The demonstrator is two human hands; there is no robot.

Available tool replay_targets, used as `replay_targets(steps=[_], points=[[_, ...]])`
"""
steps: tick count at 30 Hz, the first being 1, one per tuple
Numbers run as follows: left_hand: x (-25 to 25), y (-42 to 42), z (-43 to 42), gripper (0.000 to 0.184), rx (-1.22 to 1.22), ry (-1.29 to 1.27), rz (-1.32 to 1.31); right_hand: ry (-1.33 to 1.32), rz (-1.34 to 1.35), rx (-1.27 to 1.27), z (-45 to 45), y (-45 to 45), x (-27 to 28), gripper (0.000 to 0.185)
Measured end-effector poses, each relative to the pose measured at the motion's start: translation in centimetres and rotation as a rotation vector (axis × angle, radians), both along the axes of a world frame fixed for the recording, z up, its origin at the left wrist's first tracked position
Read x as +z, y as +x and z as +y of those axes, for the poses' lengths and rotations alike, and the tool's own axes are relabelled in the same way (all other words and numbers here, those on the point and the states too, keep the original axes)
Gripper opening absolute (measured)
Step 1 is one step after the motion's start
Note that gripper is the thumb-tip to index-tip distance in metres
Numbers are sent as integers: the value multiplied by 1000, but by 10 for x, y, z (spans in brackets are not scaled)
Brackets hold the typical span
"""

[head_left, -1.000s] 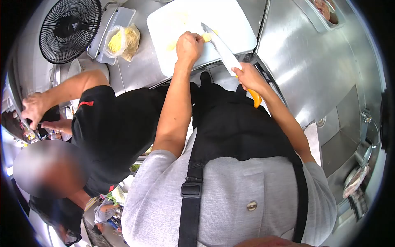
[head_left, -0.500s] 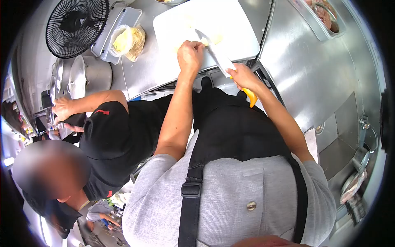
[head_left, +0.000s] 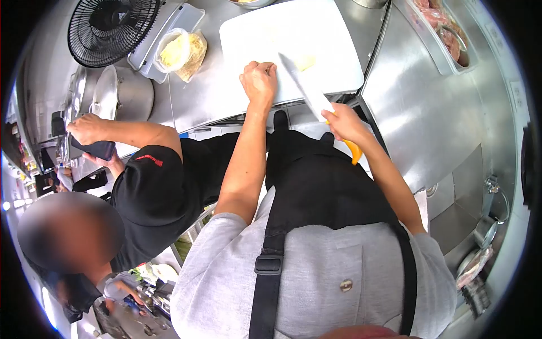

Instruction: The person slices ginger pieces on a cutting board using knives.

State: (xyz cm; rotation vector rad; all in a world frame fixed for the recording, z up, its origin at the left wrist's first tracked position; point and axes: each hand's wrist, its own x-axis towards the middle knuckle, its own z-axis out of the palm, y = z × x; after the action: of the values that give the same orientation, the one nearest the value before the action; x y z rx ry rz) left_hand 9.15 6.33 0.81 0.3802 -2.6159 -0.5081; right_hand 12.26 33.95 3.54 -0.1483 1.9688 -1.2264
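Note:
In my right hand (head_left: 345, 122) is a kitchen knife (head_left: 306, 87) with a yellow handle, its blade slanting over the white cutting board (head_left: 339, 34) toward the upper left. Pale yellow food pieces (head_left: 305, 62) lie on the board just beyond the blade. My left hand (head_left: 259, 82) is at the board's near left part, fingers curled together, a little left of the blade. Whatever those fingers hold, if anything, is hidden.
Left of the board stand a plastic tub (head_left: 172, 51) of yellowish food, a bag (head_left: 193, 58), a large pot (head_left: 132, 93) and a black fan (head_left: 110, 28). A co-worker (head_left: 149, 186) is close on the left, holding a dark phone-like object. A meat container (head_left: 440, 34) sits upper right.
The knife and my right hand have moved down and right, away from my left hand. The blade is farther from my left fingers. The co-worker's hands have shifted, showing the dark object.

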Motion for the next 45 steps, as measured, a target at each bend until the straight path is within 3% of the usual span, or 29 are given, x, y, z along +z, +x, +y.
replay_targets(steps=[3,7,11,18,45], points=[[3,1,7,13,-39,16,52,-56,-21,-228,34,6,4,28],[14,-10,31,16,-174,144,25,-44,-25,-263,43,-2,0,30],[18,-25,43,20,-325,95,-61,-71,-56,-258,39,0,-4,30],[13,-30,42,22,-334,127,-101,-62,-36,-243,35,3,-4,37],[8,-29,44,19,-312,167,-73,18,21,-266,28,8,-9,31]])
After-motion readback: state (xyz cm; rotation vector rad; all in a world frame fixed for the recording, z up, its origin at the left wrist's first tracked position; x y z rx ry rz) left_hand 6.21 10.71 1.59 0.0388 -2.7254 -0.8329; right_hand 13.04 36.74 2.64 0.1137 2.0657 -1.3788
